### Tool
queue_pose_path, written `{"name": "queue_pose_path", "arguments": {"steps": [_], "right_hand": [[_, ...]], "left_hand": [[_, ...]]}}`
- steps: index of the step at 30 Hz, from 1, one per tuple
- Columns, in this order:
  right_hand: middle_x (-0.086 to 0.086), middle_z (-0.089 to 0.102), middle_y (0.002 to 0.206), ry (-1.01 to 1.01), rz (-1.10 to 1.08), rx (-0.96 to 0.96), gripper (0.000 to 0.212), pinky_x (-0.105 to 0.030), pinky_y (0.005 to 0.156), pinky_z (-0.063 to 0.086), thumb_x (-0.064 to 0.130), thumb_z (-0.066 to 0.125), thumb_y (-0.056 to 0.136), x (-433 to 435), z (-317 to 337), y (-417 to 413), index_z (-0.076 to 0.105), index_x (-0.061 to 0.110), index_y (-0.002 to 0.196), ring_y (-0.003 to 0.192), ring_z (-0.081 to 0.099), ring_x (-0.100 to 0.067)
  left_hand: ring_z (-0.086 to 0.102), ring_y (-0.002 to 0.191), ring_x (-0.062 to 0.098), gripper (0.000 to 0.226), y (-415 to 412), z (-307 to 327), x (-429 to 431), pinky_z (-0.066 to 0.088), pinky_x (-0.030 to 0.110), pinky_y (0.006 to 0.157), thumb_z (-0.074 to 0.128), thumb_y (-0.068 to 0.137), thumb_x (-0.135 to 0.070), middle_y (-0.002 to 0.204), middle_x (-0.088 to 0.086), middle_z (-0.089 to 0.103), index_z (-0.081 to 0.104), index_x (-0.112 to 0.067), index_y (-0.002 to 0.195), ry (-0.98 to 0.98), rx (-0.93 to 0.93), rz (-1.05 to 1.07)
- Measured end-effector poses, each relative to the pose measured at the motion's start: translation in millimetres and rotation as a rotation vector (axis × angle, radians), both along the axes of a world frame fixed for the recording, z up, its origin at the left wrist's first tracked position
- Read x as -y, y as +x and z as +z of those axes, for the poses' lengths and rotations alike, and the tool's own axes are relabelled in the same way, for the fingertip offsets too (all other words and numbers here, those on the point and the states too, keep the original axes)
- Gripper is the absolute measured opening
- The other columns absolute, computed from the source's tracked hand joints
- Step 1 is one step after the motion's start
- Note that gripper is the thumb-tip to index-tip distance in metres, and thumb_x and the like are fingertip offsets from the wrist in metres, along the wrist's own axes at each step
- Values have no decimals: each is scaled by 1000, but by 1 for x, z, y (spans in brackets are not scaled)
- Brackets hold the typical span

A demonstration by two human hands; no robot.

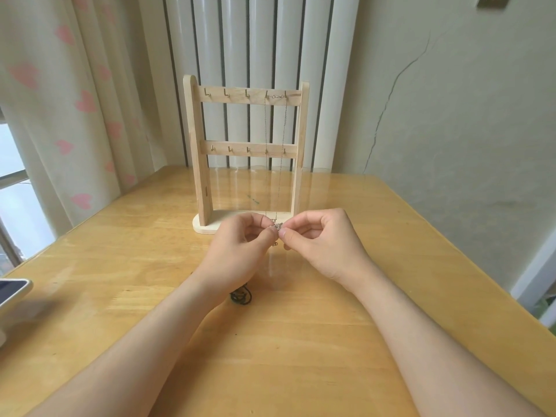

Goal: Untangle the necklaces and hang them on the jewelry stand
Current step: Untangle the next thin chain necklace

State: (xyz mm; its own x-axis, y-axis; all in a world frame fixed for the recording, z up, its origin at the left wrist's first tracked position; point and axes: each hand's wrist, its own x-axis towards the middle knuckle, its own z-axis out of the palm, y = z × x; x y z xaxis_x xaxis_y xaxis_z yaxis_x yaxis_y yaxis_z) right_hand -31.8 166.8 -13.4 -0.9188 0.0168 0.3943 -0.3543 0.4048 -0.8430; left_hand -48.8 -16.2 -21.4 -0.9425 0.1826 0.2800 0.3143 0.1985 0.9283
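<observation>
A pale wooden jewelry stand (194, 145) with two rows of small hooks rises at the back of the table. A thin silver necklace (266, 127) hangs from the two rightmost top hooks, its chain running down to a small silver pendant (277, 226) in front of the base. My left hand (237, 248) and my right hand (322, 239) meet at that pendant, each pinching it between thumb and fingertips. A dark cord necklace (241, 296) lies bunched on the table, partly hidden under my left wrist.
The wooden table (301, 341) has a glossy cover. A white device with a dark screen (12, 291) sits at the left edge. Curtains with pink hearts hang on the left, a radiator stands behind the stand, and a cracked wall is on the right.
</observation>
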Motion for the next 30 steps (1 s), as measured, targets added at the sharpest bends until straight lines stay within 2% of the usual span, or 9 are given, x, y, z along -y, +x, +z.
{"name": "queue_pose_path", "arguments": {"steps": [7,11,13,17,20,22,25,27,30], "right_hand": [[7,79,76,80,-54,-34,10,-36,78,64,18,80,91,3,1,1,82,21,82,75,76,-14],[7,77,71,127,-98,-39,11,-27,68,61,17,81,85,4,1,2,80,21,75,68,74,-13],[4,76,70,118,-94,-21,12,-28,66,59,17,80,82,5,0,2,78,20,71,68,73,-18],[-2,77,72,-2,-44,47,11,-36,70,59,16,75,81,6,3,1,75,15,71,68,72,-22],[-3,74,69,-116,-4,124,13,-30,67,56,10,73,84,8,5,2,74,11,72,65,69,-17],[-4,71,67,-170,12,152,11,-30,66,55,11,72,80,8,7,3,72,11,69,65,68,-17],[-9,67,67,-226,14,196,18,-33,67,53,5,68,85,5,11,3,72,9,68,64,67,-19],[-8,68,67,-219,11,230,16,-33,67,53,6,69,87,2,12,4,73,7,72,64,67,-18],[-7,69,68,-206,22,275,12,-32,66,53,6,70,87,1,11,5,75,4,77,64,67,-18]], "left_hand": [[65,65,-4,8,2,2,1,43,8,55,70,101,-16,89,2,80,74,-10,96,-26,-30,5],[72,79,5,4,2,2,2,49,13,63,74,98,-15,88,-1,80,76,-15,94,-43,-54,-13],[74,86,9,4,3,3,2,53,17,71,74,97,-15,90,-2,79,75,-16,94,-46,-75,-23],[71,86,5,2,6,5,1,48,13,73,68,100,-12,92,3,79,69,-12,98,-45,-85,-77],[69,86,9,9,3,3,1,50,18,73,61,102,-14,93,4,78,68,-10,98,-61,-31,-73],[66,81,10,13,2,2,2,49,16,68,59,102,-17,92,3,77,68,-10,96,-88,-2,-47],[66,75,5,8,4,2,2,47,13,65,66,98,-17,86,-3,76,70,-16,91,-157,-148,-2],[72,83,4,6,8,4,1,49,12,70,71,98,-20,86,-11,77,74,-22,92,-174,-261,9],[75,88,3,10,8,3,0,57,21,80,74,98,-21,87,-18,79,80,-27,95,-229,-347,-30]]}}
